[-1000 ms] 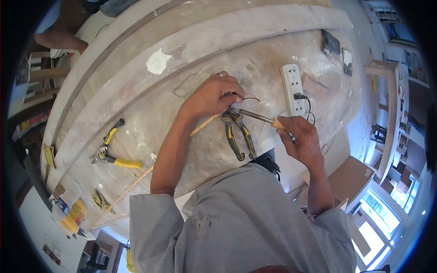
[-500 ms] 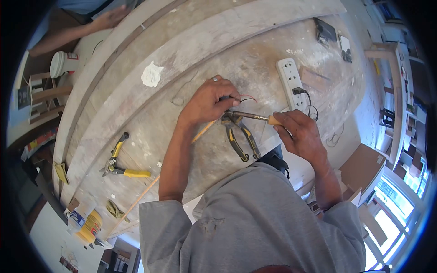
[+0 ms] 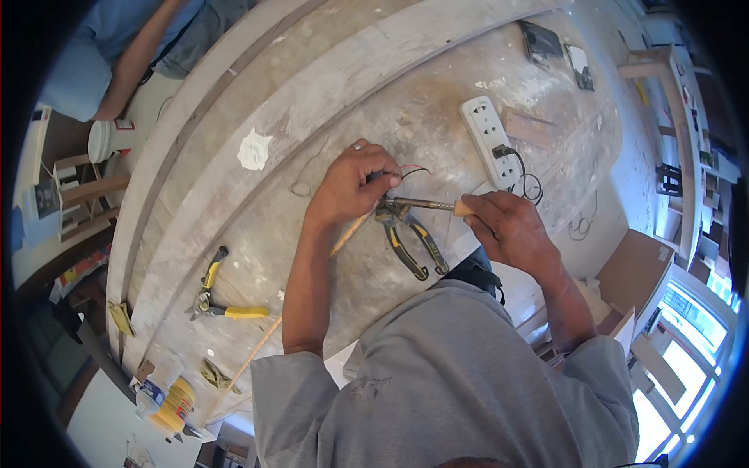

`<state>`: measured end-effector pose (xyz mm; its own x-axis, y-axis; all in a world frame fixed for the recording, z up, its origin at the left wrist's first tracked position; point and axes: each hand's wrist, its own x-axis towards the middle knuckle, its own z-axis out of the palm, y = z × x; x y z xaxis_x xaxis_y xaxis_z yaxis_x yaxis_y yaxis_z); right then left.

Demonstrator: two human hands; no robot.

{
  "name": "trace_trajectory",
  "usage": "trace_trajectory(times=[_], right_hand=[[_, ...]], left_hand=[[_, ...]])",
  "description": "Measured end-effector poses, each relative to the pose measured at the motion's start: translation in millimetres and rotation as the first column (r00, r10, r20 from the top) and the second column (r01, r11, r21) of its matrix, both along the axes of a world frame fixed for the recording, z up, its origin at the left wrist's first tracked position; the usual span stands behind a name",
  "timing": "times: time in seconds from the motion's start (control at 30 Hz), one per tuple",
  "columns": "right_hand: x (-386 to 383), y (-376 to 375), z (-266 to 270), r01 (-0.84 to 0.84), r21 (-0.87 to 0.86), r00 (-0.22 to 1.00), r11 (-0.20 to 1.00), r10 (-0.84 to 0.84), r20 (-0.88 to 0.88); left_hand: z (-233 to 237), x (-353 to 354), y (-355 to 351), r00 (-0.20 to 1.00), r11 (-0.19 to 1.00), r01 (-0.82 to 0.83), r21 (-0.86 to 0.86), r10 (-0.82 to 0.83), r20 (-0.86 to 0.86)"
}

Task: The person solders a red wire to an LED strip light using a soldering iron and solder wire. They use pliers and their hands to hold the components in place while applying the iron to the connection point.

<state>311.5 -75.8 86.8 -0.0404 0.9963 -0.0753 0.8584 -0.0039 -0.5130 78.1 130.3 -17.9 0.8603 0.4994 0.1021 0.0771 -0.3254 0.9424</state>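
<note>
My right hand (image 3: 511,228) grips a soldering iron (image 3: 425,203) by its pale handle, with the metal shaft pointing left. Its tip meets the area just under my left hand (image 3: 355,186). Those left fingers are pinched on thin red and black wires (image 3: 413,171), whose free ends stick out to the right. From beneath that hand a narrow yellowish LED strip (image 3: 261,347) runs down toward the lower left. Black-and-yellow pliers (image 3: 407,242) lie under the iron's tip, handles toward my body. The exact contact between tip, wire and strip is hidden by my fingers.
A white power strip (image 3: 489,140) with a plugged-in black cord lies right of centre. Yellow-handled cutters (image 3: 207,292) rest at left, near a yellow bottle (image 3: 175,405). Curved boards (image 3: 195,168) cross the bench. Another person's arm (image 3: 136,66) shows at upper left.
The view has shifted slightly. My hands keep nearly the same pose, with the iron a little more level. The other person's hand has gone out of sight at upper left.
</note>
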Motion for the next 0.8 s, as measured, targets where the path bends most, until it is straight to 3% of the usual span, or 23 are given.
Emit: trace_trajectory(times=[0.8], right_hand=[[0.8,0.6,0.3,-0.022,-0.094,0.999,0.995,0.025,0.033]], left_hand=[[-0.1,1.8,-2.0,1.000,1.000,-0.006,0.008,0.006,-0.007]])
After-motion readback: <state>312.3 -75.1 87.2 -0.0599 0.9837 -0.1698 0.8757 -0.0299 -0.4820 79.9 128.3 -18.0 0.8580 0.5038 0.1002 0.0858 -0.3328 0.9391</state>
